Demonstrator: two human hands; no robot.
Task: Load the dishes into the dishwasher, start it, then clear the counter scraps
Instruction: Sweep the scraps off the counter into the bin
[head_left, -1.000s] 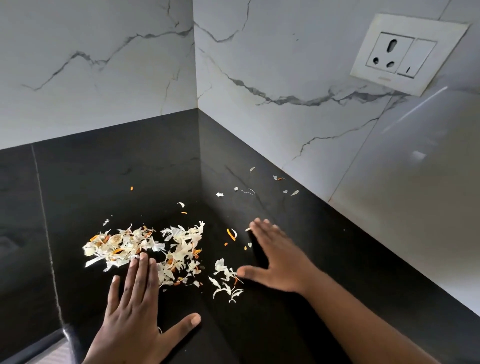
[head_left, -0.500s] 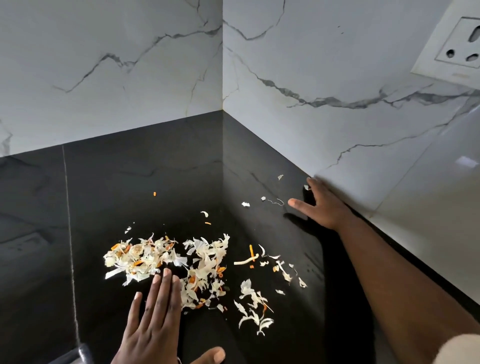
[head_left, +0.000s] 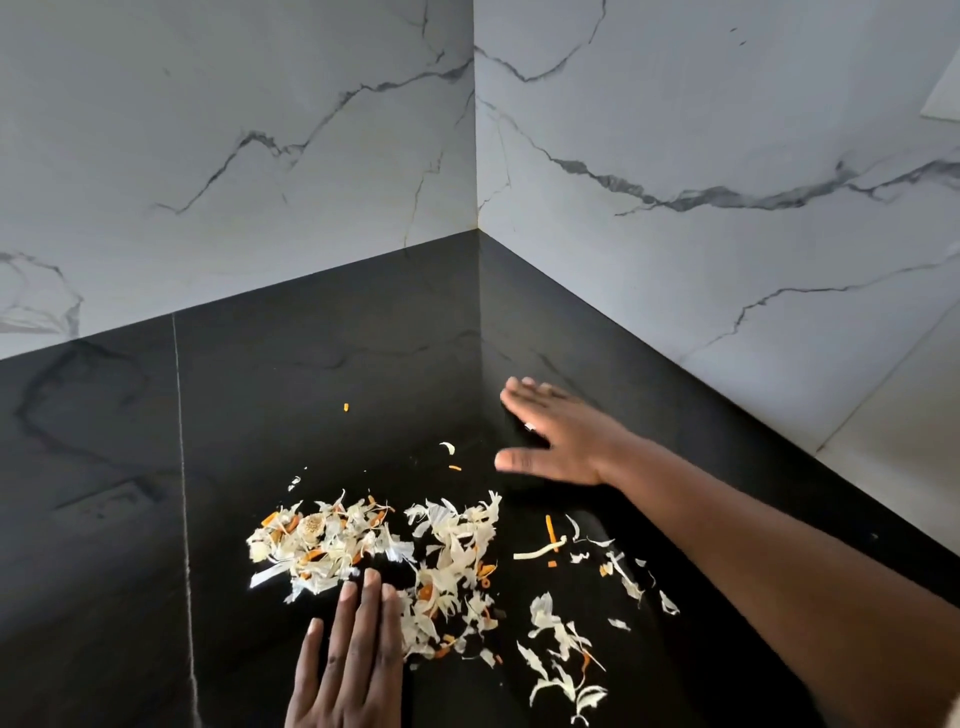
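Note:
White and orange vegetable scraps (head_left: 374, 551) lie in a loose heap on the black counter (head_left: 260, 415), with thinner scatter (head_left: 566, 670) to the right and a few stray bits (head_left: 448, 447) farther back. My left hand (head_left: 353, 660) lies flat on the counter with straight fingers, its fingertips touching the near edge of the heap. My right hand (head_left: 561, 436) is flat with fingers spread, low over the counter behind the scraps, its little-finger side toward the wall. It looks blurred. No dishes or dishwasher are in view.
White marble-pattern walls (head_left: 675, 260) meet in a corner behind the counter. A pale joint line (head_left: 182, 467) runs across the counter on the left. The corner of a wall socket plate (head_left: 943, 98) shows at the upper right.
My right hand has swept left from the wall edge toward the middle of the counter, and the small bits that lay near the wall are no longer visible there. My left hand stays at the heap.

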